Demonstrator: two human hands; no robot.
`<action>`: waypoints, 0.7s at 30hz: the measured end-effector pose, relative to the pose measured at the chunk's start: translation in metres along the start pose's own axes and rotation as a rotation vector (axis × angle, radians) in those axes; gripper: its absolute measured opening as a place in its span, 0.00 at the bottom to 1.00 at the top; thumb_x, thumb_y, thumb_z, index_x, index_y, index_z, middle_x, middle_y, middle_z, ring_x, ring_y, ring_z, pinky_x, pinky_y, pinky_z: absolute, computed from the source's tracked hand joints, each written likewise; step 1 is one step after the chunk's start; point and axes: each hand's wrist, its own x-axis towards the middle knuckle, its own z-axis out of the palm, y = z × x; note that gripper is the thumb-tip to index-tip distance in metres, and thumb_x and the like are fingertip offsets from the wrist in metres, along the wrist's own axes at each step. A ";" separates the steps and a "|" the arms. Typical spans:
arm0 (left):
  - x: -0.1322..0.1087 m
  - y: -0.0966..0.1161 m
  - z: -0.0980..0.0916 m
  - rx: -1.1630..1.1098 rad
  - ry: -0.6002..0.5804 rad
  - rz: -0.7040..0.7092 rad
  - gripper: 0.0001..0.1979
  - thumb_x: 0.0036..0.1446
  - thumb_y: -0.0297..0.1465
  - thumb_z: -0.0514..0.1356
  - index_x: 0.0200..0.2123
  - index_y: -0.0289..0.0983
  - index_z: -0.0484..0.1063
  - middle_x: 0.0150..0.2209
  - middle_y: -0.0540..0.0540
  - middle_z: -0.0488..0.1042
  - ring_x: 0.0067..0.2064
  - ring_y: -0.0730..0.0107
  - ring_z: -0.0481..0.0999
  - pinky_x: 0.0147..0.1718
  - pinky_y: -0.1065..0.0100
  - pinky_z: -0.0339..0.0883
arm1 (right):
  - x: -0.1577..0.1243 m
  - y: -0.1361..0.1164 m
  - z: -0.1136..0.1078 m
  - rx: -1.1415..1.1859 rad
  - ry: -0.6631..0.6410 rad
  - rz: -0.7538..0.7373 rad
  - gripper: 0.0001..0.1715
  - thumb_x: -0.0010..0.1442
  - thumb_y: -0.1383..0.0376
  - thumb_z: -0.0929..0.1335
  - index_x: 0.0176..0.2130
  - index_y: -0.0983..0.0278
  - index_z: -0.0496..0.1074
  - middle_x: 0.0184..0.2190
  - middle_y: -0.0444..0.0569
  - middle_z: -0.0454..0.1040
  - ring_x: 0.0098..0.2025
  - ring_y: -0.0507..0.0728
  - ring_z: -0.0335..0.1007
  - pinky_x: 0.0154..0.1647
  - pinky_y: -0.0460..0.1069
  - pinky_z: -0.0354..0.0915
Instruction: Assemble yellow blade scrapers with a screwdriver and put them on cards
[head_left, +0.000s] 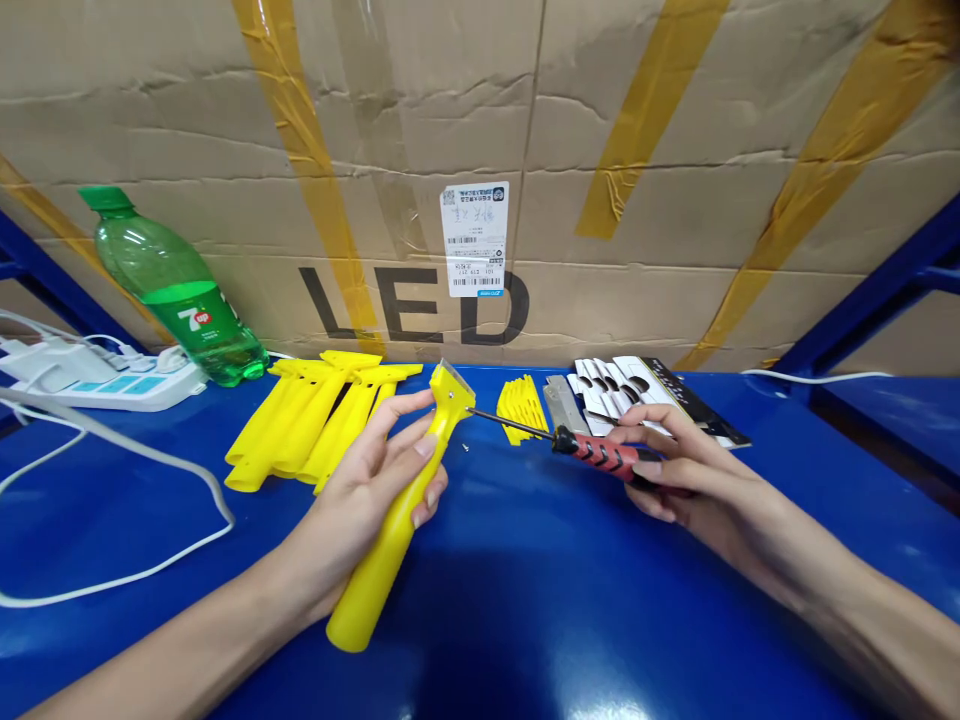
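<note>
1. Lower middle of the frame: left hand (367,490) wrapped around a yellow plastic scraper (382,570), fingers (409,450) curled over the grip, the handle's end slanting down toward the bottom of the frame and the metal-edged head (452,392) tilted up at the top.
2. Right of centre: right hand (697,480) closed on a screwdriver (600,455) with a red and black handle, the thin steel shaft reaching left, level with the bench.
3. Hands apart, each clamped on its own tool, with the screwdriver tip at the side of the scraper head; actual contact too small to tell.
4. Just below the scraper head, on the blue metal bench (525,620): a tiny screw (465,447).
5. Left of the scraper: a loose pile of yellow plastic handles (315,425), lying side by side.
6. Upper right of the hands: a small stack of yellow parts (521,408), then steel blades (562,405), then white die-cut card packaging (615,395) with a black edge.
7. Far left: a white cable (112,450) across the bench, running from a white power strip (105,385).
8. Upper left: a green 7UP bottle (172,290) lying tilted against a cardboard carton (225,130).
9. Across the top: that carton's face, with yellow tape, printed letters "LED" and a barcode label (474,238).
</note>
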 end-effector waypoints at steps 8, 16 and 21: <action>-0.006 -0.005 0.002 0.022 0.040 -0.059 0.24 0.60 0.38 0.66 0.57 0.45 0.65 0.25 0.53 0.69 0.24 0.74 0.65 0.25 0.72 0.60 | 0.008 0.009 0.001 -0.128 0.125 -0.041 0.26 0.64 0.43 0.65 0.46 0.62 0.69 0.21 0.42 0.71 0.14 0.50 0.60 0.15 0.46 0.56; -0.003 -0.006 0.002 0.004 0.043 -0.083 0.25 0.61 0.36 0.65 0.59 0.46 0.62 0.25 0.53 0.70 0.23 0.76 0.64 0.26 0.73 0.57 | 0.006 0.009 -0.006 -0.026 -0.016 -0.167 0.19 0.62 0.54 0.72 0.49 0.57 0.69 0.33 0.45 0.76 0.30 0.54 0.74 0.31 0.49 0.71; -0.006 -0.009 0.003 -0.023 0.026 -0.110 0.24 0.61 0.39 0.65 0.58 0.44 0.63 0.25 0.53 0.70 0.25 0.75 0.65 0.27 0.72 0.58 | 0.006 0.011 -0.006 -0.176 0.127 -0.169 0.24 0.67 0.44 0.63 0.43 0.61 0.70 0.19 0.40 0.68 0.12 0.48 0.59 0.13 0.45 0.56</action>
